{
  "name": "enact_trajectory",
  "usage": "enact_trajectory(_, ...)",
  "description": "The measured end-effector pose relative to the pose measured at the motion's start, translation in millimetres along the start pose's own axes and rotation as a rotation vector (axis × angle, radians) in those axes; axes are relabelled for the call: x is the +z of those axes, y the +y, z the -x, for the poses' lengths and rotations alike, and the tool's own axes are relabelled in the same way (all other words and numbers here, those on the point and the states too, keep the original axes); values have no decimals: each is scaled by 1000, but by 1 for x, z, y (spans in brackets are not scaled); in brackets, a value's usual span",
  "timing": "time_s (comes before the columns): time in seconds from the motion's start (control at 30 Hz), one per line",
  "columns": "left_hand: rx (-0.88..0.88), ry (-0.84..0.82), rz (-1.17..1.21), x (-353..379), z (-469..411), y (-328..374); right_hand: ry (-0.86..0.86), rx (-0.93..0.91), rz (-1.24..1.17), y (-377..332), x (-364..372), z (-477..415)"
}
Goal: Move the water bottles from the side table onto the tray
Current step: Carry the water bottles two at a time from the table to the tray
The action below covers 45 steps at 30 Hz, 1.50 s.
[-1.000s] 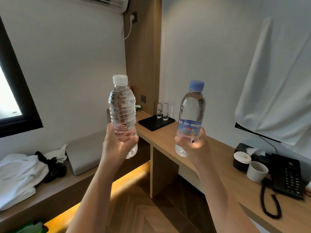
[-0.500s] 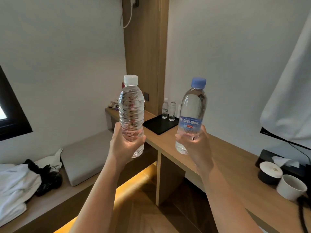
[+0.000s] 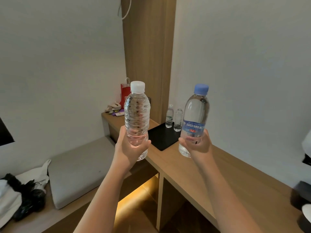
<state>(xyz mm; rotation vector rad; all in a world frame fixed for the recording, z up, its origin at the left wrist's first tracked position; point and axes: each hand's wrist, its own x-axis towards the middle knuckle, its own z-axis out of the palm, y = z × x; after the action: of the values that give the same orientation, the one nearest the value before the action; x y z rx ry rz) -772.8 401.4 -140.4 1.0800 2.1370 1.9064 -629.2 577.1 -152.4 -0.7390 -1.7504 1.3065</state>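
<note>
My left hand point(image 3: 129, 148) grips the lower part of a clear ribbed water bottle with a white cap point(image 3: 137, 113), held upright in the air. My right hand point(image 3: 198, 145) grips a taller water bottle with a blue cap and blue label point(image 3: 195, 118), also upright. Both bottles hang in front of a black tray point(image 3: 161, 137) lying on the wooden desk point(image 3: 210, 172) near the corner. Two small water bottles point(image 3: 174, 118) stand at the tray's far edge by the wall.
A red paper bag point(image 3: 125, 93) and small items sit at the desk's far end. A grey cushion point(image 3: 79, 169) lies on the low bench at left, with white and black clothing point(image 3: 20, 195) beside it. Dark round objects point(image 3: 301, 195) sit at the right edge.
The view has moved closer to the tray and turned left; the phone and cup have slid out at the right. Both hands still hold their bottles upright, now nearer the tray.
</note>
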Motion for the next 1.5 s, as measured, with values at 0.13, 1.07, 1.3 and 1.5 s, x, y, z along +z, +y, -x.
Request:
enact_trajectory(0.13, -32, 7, -2, 20, -49, -16, -7, 23, -30, 15, 5, -55)
enact_trajectory(1.07, -221, -426, 82, 130, -421, -251, 329, 277, 102, 166, 157, -350)
enact_trajectory(1.3, -284, -601, 67, 180, -467, -328, 421, 344, 155, 234, 180, -387)
enact_trajectory(1.5, -339, -685, -7, 225, -482, -383, 449, 453, 182, 287, 190, -404)
